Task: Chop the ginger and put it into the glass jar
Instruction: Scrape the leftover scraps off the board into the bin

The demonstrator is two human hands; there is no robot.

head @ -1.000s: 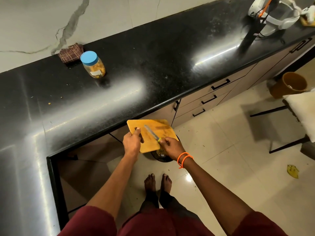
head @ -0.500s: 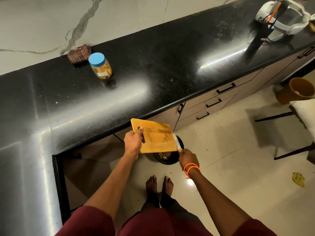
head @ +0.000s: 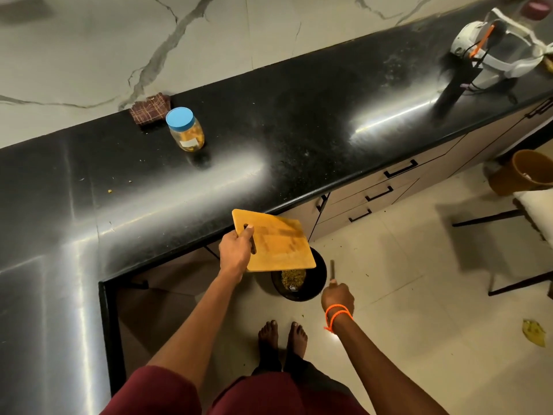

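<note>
glass jar (head: 185,129) (capped) sits well beyond both hands.

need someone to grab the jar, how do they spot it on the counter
Look along the long black counter toward the marble wall. The jar stands upright near the back edge, just in front of a folded brown checked cloth. Its round blue lid and yellow contents set it apart.

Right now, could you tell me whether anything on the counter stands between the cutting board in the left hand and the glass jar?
Nothing visible does. The left hand grips the cutting board over the black bin, off the counter's edge. The black countertop between it and the glass jar shows only small crumbs. The jar's blue lid is on.
</note>
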